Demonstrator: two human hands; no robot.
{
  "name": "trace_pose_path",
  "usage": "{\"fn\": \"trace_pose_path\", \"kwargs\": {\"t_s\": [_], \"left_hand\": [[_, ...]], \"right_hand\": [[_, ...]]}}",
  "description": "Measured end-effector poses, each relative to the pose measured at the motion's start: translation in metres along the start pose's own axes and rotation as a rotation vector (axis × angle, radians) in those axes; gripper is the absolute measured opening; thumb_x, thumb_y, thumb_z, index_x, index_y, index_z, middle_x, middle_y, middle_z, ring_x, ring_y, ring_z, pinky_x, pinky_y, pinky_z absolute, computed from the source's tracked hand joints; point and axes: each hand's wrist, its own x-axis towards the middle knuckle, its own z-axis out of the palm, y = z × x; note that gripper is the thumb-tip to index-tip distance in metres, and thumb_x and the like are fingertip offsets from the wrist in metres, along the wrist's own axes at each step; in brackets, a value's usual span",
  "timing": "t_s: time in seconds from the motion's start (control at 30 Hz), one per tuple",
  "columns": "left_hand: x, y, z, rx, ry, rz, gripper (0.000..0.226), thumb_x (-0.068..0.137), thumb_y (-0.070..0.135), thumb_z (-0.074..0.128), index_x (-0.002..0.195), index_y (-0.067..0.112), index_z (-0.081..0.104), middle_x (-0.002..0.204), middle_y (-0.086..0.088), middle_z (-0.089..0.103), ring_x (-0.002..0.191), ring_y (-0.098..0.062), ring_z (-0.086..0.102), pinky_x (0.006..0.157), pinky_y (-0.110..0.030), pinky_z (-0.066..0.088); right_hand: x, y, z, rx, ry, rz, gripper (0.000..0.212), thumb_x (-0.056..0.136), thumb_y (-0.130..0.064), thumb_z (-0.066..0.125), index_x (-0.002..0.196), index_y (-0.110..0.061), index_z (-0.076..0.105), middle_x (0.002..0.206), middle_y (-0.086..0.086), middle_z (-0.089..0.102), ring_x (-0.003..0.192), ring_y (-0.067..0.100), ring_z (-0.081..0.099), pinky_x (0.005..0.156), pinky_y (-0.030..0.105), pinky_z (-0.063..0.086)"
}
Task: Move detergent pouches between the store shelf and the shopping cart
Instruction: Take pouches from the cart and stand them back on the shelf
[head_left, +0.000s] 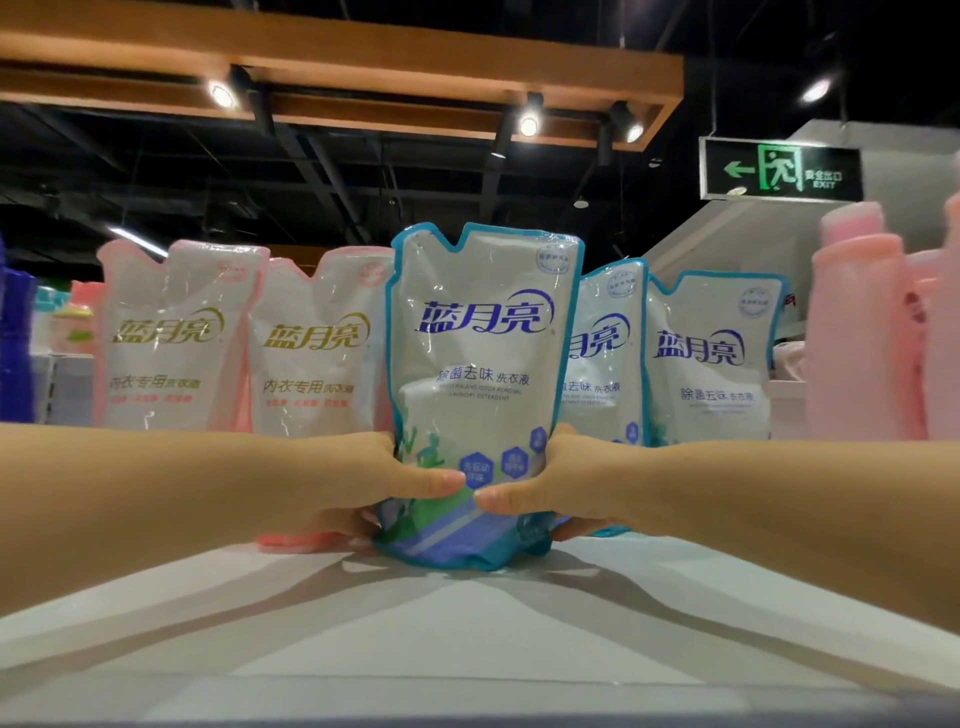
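The white shelf runs out under my forearms. Above its edge my left hand and right hand clamp the lower part of the blue-trimmed pouch from either side, thumbs across its front and nearly meeting. It stands upright; I cannot tell whether its base rests on the shelf. I judge it soft, sloshy and fairly heavy, with slick film, so this low two-sided grip suits it. Behind stand more blue pouches and pink pouches.
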Motion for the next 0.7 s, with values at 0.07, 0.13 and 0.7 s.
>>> {"fn": "trace_pose_path", "kwargs": {"t_s": [0.07, 0.13, 0.7], "left_hand": [[-0.006, 0.003, -0.003, 0.043, 0.013, 0.008, 0.097, 0.028, 0.058, 0.075, 0.108, 0.005, 0.062, 0.074, -0.013, 0.062, 0.072, -0.022, 0.054, 0.068, -0.030, 0.047], [-0.011, 0.007, -0.008, 0.079, 0.028, 0.022, 0.087, 0.035, 0.056, 0.079, 0.107, 0.010, 0.063, 0.083, -0.006, 0.065, 0.080, -0.022, 0.058, 0.072, -0.029, 0.047], [-0.115, 0.028, 0.000, 0.128, 0.212, 0.507, 0.007, 0.086, 0.019, 0.062, 0.080, 0.020, 0.066, 0.077, 0.005, 0.070, 0.073, -0.003, 0.065, 0.072, -0.016, 0.052]], "right_hand": [[-0.008, -0.001, -0.007, -0.046, 0.004, 0.021, 0.088, 0.065, -0.056, 0.077, 0.132, -0.017, 0.035, 0.128, 0.001, 0.050, 0.109, 0.018, 0.056, 0.085, 0.028, 0.055], [-0.018, -0.002, -0.017, -0.143, 0.040, 0.051, 0.090, 0.067, -0.062, 0.071, 0.135, -0.016, 0.033, 0.123, 0.001, 0.047, 0.103, 0.018, 0.052, 0.086, 0.026, 0.052], [-0.127, -0.025, -0.033, -0.311, 0.202, -0.309, 0.020, 0.081, -0.042, 0.066, 0.097, -0.030, 0.070, 0.097, -0.010, 0.068, 0.094, 0.010, 0.062, 0.088, 0.029, 0.049]]}}
